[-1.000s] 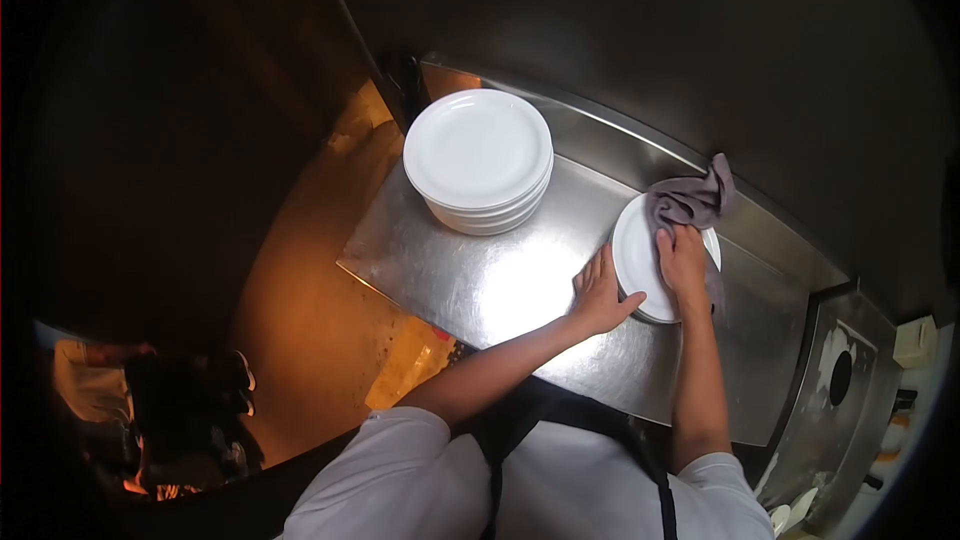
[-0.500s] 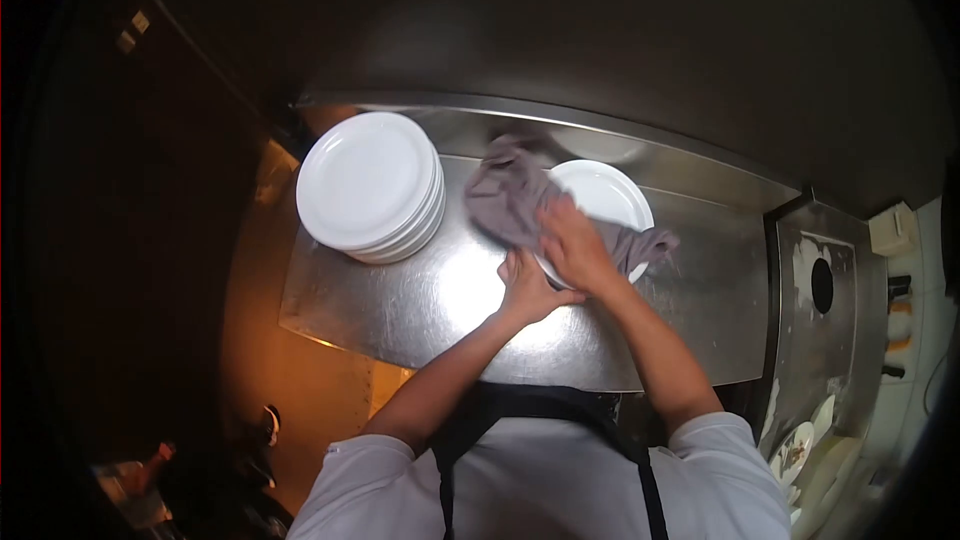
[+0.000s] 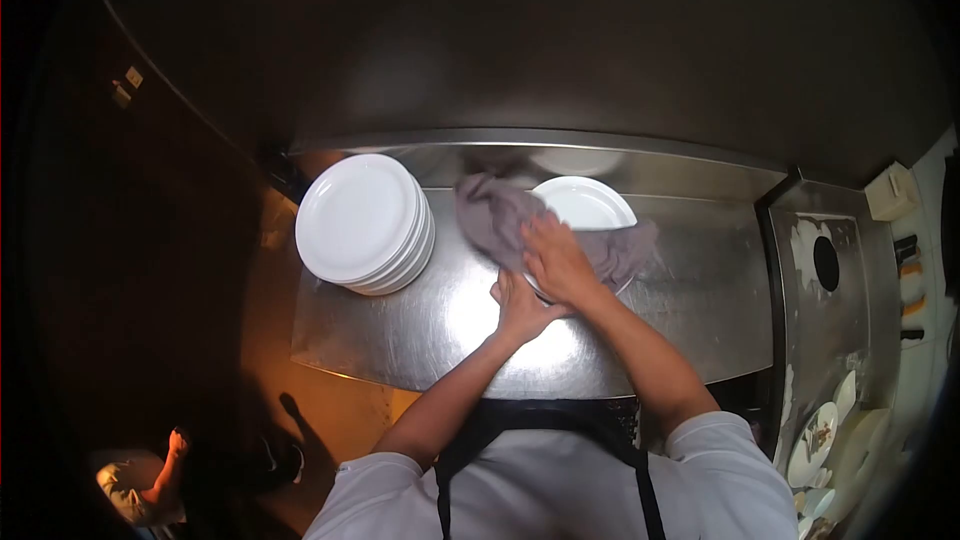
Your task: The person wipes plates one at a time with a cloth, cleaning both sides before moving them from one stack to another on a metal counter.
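Observation:
A white plate (image 3: 583, 202) is on the steel counter in front of me, partly covered by a greyish-purple cloth (image 3: 490, 210). My right hand (image 3: 560, 262) holds the cloth pressed against the plate, fingers extended over the fabric. At the near rim, my left hand (image 3: 525, 310) grips the plate, its thumb pointing right beneath my right wrist. The cloth hangs past the plate on both sides and hides its middle. To the left stands a stack of white plates (image 3: 360, 220).
The steel counter (image 3: 400, 330) has a raised back ledge (image 3: 680, 172). On the right is another steel surface with a dark round hole (image 3: 825, 263), and nearer me, dishes with food scraps (image 3: 815, 440). Knives (image 3: 908, 250) are by the right wall. Another person (image 3: 140, 485) is at lower left.
My right hand and the cloth have shifted slightly left over the plate. The camera view has tilted, so the counter and plate stack sit lower. More of the person at lower left shows.

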`<state>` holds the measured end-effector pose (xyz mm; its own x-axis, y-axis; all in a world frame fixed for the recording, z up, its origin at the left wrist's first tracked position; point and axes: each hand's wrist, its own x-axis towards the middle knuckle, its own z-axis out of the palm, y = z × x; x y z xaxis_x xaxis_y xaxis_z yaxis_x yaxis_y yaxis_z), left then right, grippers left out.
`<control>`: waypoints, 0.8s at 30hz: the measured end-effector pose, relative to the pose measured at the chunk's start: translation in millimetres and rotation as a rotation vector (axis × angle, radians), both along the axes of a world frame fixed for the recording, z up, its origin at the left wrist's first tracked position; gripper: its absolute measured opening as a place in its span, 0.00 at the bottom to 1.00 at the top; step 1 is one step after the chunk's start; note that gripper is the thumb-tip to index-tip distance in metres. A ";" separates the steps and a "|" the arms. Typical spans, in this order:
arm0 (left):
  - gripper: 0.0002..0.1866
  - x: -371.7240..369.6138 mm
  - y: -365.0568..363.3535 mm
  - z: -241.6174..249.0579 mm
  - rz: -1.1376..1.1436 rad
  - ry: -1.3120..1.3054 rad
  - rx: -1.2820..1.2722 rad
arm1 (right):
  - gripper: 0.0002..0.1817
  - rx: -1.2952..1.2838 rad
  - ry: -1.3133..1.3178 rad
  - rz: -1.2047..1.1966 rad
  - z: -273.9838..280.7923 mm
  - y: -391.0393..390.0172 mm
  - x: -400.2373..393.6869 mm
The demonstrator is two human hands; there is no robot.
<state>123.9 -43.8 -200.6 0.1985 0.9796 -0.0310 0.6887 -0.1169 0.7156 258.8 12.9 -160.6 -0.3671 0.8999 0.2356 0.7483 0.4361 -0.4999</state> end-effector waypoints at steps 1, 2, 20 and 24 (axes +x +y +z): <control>0.71 -0.9 2.2 6.6 -0.078 0.022 -0.070 | 0.25 -0.040 0.044 0.059 5.5 -19.7 10.3; 0.67 -3.0 2.0 7.2 -0.058 0.001 -0.009 | 0.24 -0.091 0.079 0.122 9.0 -35.9 19.3; 0.26 28.7 45.7 71.9 0.369 -0.457 0.062 | 0.27 0.097 0.302 -0.431 7.2 15.8 105.4; 0.21 30.1 48.1 92.1 0.402 -0.522 0.077 | 0.27 0.274 0.355 -0.357 1.8 10.7 108.6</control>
